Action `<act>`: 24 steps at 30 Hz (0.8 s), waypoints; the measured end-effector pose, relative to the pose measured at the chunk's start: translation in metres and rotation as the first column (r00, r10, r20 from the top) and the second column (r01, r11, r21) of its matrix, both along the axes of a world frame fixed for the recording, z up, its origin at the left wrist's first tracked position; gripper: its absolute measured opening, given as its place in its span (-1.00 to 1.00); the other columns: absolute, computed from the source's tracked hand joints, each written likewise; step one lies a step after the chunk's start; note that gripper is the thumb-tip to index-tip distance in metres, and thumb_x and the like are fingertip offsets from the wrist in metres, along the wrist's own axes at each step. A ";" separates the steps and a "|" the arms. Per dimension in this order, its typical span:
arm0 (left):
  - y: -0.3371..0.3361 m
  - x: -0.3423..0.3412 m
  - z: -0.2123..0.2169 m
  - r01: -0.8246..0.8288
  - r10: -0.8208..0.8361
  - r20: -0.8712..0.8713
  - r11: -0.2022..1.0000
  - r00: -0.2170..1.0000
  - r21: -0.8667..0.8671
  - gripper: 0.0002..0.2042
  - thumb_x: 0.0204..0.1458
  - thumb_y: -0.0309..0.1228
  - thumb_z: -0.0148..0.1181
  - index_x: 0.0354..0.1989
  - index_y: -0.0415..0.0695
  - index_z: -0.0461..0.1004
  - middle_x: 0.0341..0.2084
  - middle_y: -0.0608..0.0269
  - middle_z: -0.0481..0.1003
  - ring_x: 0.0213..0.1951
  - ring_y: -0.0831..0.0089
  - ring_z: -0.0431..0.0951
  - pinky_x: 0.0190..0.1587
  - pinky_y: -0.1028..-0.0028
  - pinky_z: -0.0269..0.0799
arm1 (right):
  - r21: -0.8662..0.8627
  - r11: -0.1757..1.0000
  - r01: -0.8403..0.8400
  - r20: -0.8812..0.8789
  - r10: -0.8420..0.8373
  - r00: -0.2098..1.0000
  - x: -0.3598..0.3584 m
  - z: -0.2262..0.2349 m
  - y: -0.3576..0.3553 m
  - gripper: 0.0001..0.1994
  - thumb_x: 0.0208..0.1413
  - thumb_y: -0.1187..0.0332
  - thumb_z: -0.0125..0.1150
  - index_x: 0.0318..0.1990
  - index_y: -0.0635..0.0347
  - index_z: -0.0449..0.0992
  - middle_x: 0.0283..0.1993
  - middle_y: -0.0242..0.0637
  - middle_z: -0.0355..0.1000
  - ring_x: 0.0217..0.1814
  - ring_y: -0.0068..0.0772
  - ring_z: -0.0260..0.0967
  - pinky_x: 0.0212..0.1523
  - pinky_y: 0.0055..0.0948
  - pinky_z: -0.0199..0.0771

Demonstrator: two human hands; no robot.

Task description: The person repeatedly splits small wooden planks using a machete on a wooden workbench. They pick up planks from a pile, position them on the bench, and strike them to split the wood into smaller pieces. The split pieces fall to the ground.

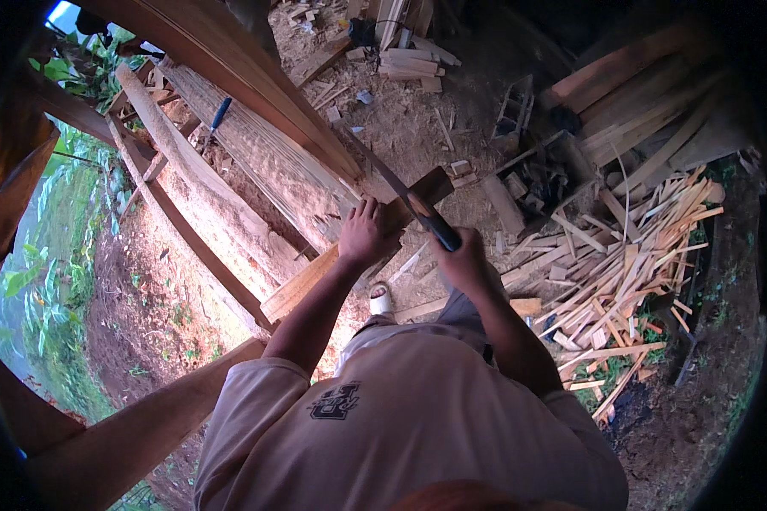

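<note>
In my right hand (464, 262) is the dark handle of a machete (392, 180); its long, narrow blade points away and to the left. The blade crosses above the far end of a squared timber (294, 285) lying at a slant in front of me. My left hand (365, 232) grips this timber from above, its fingers curled over the wood a little left of the blade. Whether the blade touches the wood I cannot tell.
Long planks (256, 81) lie at the upper left, near a blue-handled tool (220, 115). A wooden box (507, 204) holding dark bits stands right of my hands. Beyond it spreads a heap of split wood strips (631, 289). A thick beam (136, 422) crosses at the lower left.
</note>
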State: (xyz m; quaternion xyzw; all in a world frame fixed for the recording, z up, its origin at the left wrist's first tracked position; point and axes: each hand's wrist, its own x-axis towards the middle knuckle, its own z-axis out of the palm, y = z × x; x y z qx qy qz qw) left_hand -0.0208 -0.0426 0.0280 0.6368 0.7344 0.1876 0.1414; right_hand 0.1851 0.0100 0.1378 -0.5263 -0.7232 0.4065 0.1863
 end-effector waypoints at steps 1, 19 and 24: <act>0.000 0.000 -0.004 -0.008 0.009 -0.042 0.999 0.999 0.033 -0.31 -0.03 0.03 0.37 0.14 -0.28 0.42 0.04 0.01 0.41 0.19 0.07 0.39 0.25 0.18 0.34 | 0.027 0.999 -0.028 -0.071 0.030 0.997 -0.009 -0.015 0.004 -0.70 0.06 0.32 0.38 -0.55 0.36 0.47 -0.58 0.06 0.46 -0.45 0.14 0.56 -0.42 -0.05 0.44; -0.003 0.006 -0.003 -0.033 0.038 -0.077 0.997 0.996 0.070 -0.37 0.02 0.04 0.35 0.07 -0.25 0.44 0.02 -0.01 0.41 0.13 0.02 0.41 0.21 0.13 0.35 | -0.387 0.921 -0.029 0.036 0.046 0.998 0.149 0.161 -0.088 -0.71 0.13 0.26 0.48 -0.44 0.29 0.55 -0.68 -0.31 0.35 -0.64 -0.55 0.28 -0.54 -0.35 0.24; -0.002 0.003 -0.009 -0.030 0.033 -0.048 0.997 0.998 0.071 -0.37 0.00 0.01 0.36 0.09 -0.25 0.43 0.02 0.00 0.41 0.15 0.03 0.40 0.20 0.12 0.35 | -0.045 0.991 -0.124 0.046 0.126 0.991 0.110 0.113 -0.050 -0.70 0.12 0.24 0.46 -0.46 0.30 0.56 -0.63 -0.21 0.44 -0.58 -0.32 0.45 -0.47 -0.27 0.41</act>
